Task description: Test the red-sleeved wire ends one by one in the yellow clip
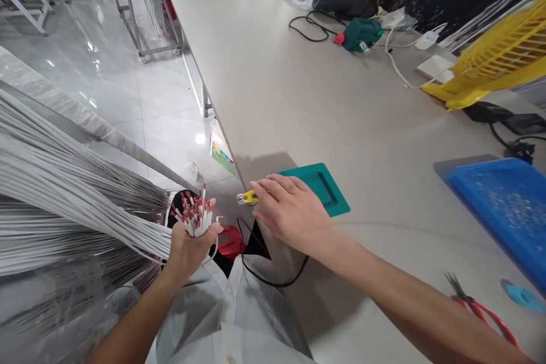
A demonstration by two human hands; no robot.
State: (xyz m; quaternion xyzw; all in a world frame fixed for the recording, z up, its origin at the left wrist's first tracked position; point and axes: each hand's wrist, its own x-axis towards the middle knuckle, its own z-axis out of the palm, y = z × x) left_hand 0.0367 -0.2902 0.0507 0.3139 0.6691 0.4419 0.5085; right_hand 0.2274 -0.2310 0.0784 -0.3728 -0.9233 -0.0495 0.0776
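Observation:
My left hand [191, 244] is closed around a bundle of white cables [147, 233], just below their ends. The red-tipped ends [196, 210] stick up above my fingers in a cluster. My right hand [292, 210] is closed on a small yellow piece with a clear, shiny tip [246, 198], which points left toward the bundle. The rest of that piece is hidden under my fingers. Beneath and behind this hand, a green tray [336, 205] lies at the table's edge. A black cord [277, 284] loops below, between my body and the table.
More white cables [63, 182] hang over a wrapped rail on the left. Across the table [264, 79] stand a green device [362, 34], a yellow fan [499, 51] and a blue tray [507, 210] of tiny clear pieces. Red-handled cutters [473, 304] lie at lower right.

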